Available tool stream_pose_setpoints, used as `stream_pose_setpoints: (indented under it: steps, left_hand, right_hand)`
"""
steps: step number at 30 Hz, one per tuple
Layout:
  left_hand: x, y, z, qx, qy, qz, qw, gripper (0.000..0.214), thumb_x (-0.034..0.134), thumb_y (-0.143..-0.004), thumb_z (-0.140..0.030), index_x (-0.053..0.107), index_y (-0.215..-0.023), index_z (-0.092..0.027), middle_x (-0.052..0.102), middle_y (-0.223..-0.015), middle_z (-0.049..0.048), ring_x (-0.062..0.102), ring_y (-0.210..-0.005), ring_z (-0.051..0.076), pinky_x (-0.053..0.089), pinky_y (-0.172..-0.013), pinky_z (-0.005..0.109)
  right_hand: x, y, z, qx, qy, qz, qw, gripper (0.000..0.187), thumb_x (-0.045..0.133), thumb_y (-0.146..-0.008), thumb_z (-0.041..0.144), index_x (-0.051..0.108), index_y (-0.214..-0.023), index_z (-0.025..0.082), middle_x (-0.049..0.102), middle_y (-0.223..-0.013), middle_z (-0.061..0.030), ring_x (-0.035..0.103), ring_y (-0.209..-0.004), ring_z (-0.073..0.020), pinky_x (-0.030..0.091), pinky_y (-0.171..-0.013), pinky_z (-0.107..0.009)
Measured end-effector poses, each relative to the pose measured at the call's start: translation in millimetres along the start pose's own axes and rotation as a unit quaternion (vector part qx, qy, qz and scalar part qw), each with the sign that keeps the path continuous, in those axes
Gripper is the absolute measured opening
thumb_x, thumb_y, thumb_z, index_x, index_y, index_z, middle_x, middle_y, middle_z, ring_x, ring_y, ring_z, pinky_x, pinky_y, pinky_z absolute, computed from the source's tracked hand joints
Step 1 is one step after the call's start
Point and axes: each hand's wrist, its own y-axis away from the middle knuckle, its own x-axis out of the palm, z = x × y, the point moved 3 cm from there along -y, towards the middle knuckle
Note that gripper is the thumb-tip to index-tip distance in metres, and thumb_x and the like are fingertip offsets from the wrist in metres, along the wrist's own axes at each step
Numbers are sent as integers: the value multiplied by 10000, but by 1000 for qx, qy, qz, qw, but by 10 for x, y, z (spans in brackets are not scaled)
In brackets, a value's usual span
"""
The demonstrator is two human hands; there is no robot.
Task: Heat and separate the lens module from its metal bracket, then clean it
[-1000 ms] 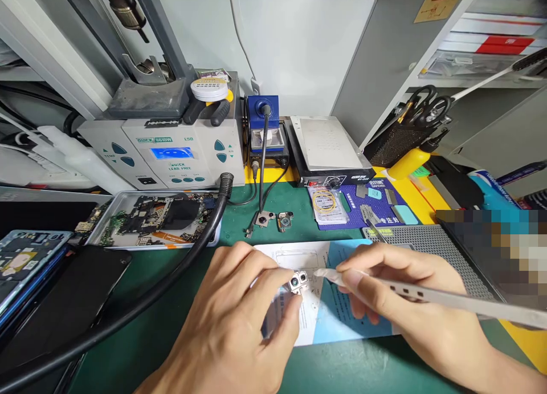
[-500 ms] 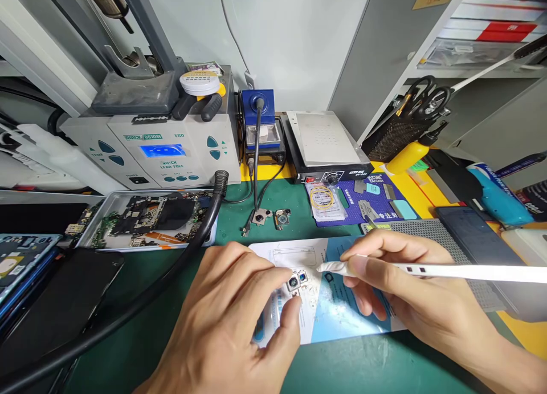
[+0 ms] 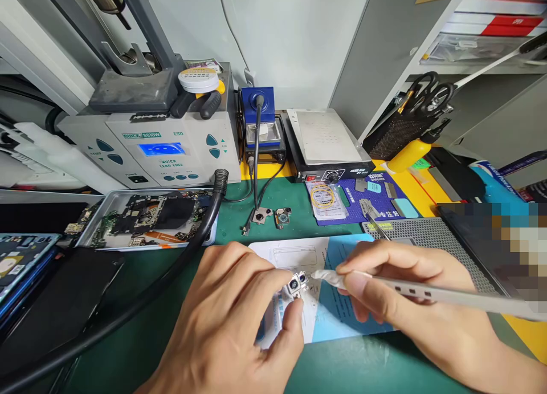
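Silver-coloured metal frames a small dual-lens camera module (image 3: 296, 283), which the left hand (image 3: 231, 311) grasps between thumb and forefinger above the white part of a printed card (image 3: 331, 324). The right hand (image 3: 401, 294) grips a slim metal tool (image 3: 461, 299), its white-wrapped tip (image 3: 328, 277) just beside the module. Beyond the card, two loose camera parts (image 3: 260, 215) lie on the green mat (image 3: 346, 374), near a purple mat (image 3: 352, 210); farther back stands a grey hot-air station (image 3: 194, 143).

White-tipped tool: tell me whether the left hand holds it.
No, the white-tipped tool is gripped in the right hand.
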Motion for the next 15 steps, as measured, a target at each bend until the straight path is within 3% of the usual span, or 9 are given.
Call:
stream_pose_setpoints:
  steps: [5,15]
  left_hand:
    - [56,45,19,-10,-17,45,999,77,641,-851,-147,647,-793,-198,605,-760,15,534,-770,210,407,-711,406]
    - [88,40,46,-16,-21,54,998,75,617,-860,-138,634,-810,-192,589,-769,20,521,-789,215,393,-715,412]
  right_hand:
    - [69,28,104,-114,129,4,985,133,686,-847,138,725,-798,256,744,-694,33,669,-550,-125,508,-504,-198]
    - [147,27,82,-126,142,39,981,121,644,-903,156,718,-866,243,733,-751,29,661,-615,-111,509,-583,-217]
